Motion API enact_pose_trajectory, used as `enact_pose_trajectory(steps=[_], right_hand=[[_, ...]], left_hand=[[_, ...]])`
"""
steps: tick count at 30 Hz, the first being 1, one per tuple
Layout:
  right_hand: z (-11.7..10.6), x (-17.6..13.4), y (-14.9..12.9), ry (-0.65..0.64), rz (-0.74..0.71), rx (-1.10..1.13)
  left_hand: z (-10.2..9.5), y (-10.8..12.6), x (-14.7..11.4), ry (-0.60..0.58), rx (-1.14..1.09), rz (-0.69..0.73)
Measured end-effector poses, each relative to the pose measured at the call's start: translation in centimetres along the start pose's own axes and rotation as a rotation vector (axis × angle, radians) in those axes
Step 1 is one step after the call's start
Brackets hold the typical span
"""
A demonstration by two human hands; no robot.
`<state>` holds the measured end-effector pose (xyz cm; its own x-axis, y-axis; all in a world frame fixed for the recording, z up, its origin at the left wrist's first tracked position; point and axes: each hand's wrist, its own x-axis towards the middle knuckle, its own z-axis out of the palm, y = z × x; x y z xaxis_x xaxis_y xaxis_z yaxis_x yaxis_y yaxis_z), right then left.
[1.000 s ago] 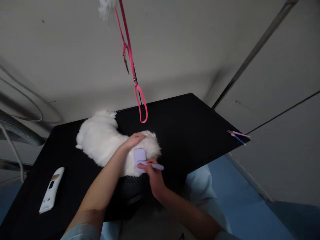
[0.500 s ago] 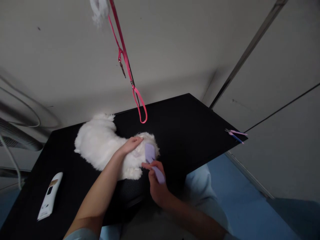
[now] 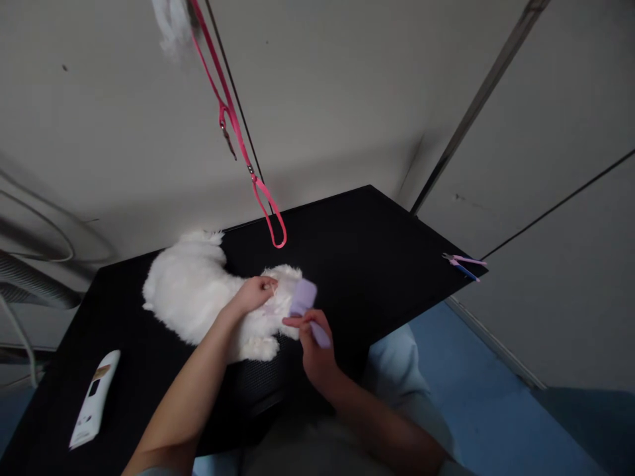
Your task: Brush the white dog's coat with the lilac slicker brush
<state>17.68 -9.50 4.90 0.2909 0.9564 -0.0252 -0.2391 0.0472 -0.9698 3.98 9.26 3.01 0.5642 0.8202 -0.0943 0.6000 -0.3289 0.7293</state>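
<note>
A white fluffy dog [image 3: 183, 291] lies on a black grooming table [image 3: 337, 244], its head towards the right. My left hand [image 3: 254, 294] rests at the dog's head with curled fingers closed on the fur there; the fingertips are partly hidden. In my right hand [image 3: 317, 350] is a lilac slicker brush [image 3: 303, 297], gripped by its handle. The brush head is at the right edge of the dog's head, its back turned towards me, so I cannot tell whether the pins touch the fur.
A pink grooming loop [image 3: 270, 211] hangs above the table's back edge. White clippers [image 3: 95, 400] lie at the left front. Pink and blue nail clippers [image 3: 464, 266] lie near the right corner. A grey hose [image 3: 37, 281] runs at the left, and a metal post [image 3: 476, 112] stands behind.
The brush has moved from over the dog's head to its right edge and tilted to the right. My left hand has shifted slightly left, with its fingers more curled. The view has shifted a little.
</note>
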Motion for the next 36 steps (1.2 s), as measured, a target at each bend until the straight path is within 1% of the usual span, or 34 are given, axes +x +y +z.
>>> enact_pose_trajectory(steps=[1,2,4,5,6,8,9,10,12,13,14,15,16,17,18,20,21,22,23,24,25,26,27,28,29,30,31,33,34,35,36], right_hand=[[0.0,-0.1,0.1,-0.013,-0.039,-0.014],[0.1,-0.2,0.2,-0.043,-0.035,-0.022],[0.3,-0.4,0.4,-0.103,0.059,-0.008],[0.4,-0.5,0.4,-0.098,0.088,0.006],[0.4,-0.5,0.5,-0.067,0.072,0.016],[0.5,-0.7,0.5,-0.012,-0.066,0.008],[0.6,-0.8,0.5,-0.039,-0.122,-0.003],[0.7,-0.9,0.6,-0.088,-0.135,-0.002],[1.0,-1.0,0.7,-0.178,-0.048,0.024],[1.1,-1.1,0.9,-0.179,-0.002,0.033],[1.3,-1.2,1.1,-0.147,0.014,0.032],[1.5,-1.3,1.3,-0.103,-0.011,0.02],[1.7,-1.4,1.5,-0.079,-0.067,0.002],[1.9,-1.6,1.7,-0.09,-0.119,-0.012],[2.0,-1.8,1.9,-0.121,-0.139,-0.01],[2.2,-2.0,2.1,-0.171,-0.08,0.02],[2.2,-2.1,2.1,-0.159,-0.041,0.032],[2.2,-2.1,2.0,-0.118,-0.029,0.037],[2.1,-2.2,1.8,-0.06,-0.06,0.035],[2.1,-2.2,1.6,-0.001,-0.128,0.029],[2.0,-2.2,1.4,0.02,-0.199,0.017],[2.0,-2.2,1.1,-0.01,-0.236,0.01],[2.0,-2.1,0.9,-0.07,-0.225,0.01],[1.9,-2.0,0.8,-0.133,-0.172,0.016],[1.9,-1.8,0.7,-0.174,-0.105,0.022],[1.8,-1.6,0.7,-0.174,-0.061,0.025],[1.6,-1.3,0.7,-0.128,-0.062,0.028],[1.2,-0.9,0.8,-0.004,-0.173,0.032],[1.0,-0.7,0.9,-0.014,-0.222,0.035],[0.9,-0.6,1.0,-0.068,-0.234,0.047],[0.8,-0.4,1.1,-0.141,-0.201,0.066]], left_hand=[[-0.3,0.4,-0.3,0.002,0.123,-0.001],[-0.5,0.8,-0.6,-0.004,0.242,-0.005],[-1.0,1.4,-1.3,-0.026,0.438,-0.008],[-1.1,1.5,-1.7,-0.026,0.51,-0.003],[-1.3,1.5,-2.0,-0.021,0.569,0.009],[-1.4,1.3,-2.6,-0.004,0.64,0.043],[-1.5,1.2,-2.8,-0.004,0.643,0.064],[-1.5,1.0,-2.9,-0.011,0.628,0.089],[-1.6,0.6,-3.2,-0.025,0.568,0.139],[-1.6,0.4,-3.3,-0.021,0.541,0.158],[-1.6,0.3,-3.3,-0.01,0.523,0.173],[-1.6,0.2,-3.4,0.005,0.517,0.183],[-1.6,0.0,-3.5,0.02,0.521,0.188],[-1.6,-0.1,-3.6,0.024,0.525,0.193],[-1.6,-0.2,-3.7,0.022,0.52,0.201],[-1.6,-0.5,-3.8,0.017,0.489,0.226],[-1.6,-0.7,-3.9,0.025,0.473,0.236],[-1.6,-0.8,-4.0,0.037,0.463,0.244],[-1.6,-1.0,-4.0,0.05,0.458,0.249],[-1.5,-1.2,-4.0,0.065,0.457,0.253],[-1.5,-1.4,-4.0,0.073,0.452,0.256],[-1.4,-1.6,-4.0,0.077,0.436,0.258],[-1.3,-1.7,-4.0,0.08,0.409,0.255],[-1.3,-1.9,-4.0,0.085,0.377,0.245],[-1.2,-2.0,-4.0,0.096,0.343,0.227],[-1.1,-2.1,-4.0,0.109,0.307,0.207],[-1.1,-2.1,-3.9,0.127,0.262,0.186],[-1.2,-1.9,-3.8,0.166,0.114,0.15],[-1.2,-1.8,-3.8,0.183,0.003,0.139],[-1.3,-1.7,-3.8,0.203,-0.129,0.135],[-1.3,-1.6,-3.8,0.229,-0.261,0.139]])
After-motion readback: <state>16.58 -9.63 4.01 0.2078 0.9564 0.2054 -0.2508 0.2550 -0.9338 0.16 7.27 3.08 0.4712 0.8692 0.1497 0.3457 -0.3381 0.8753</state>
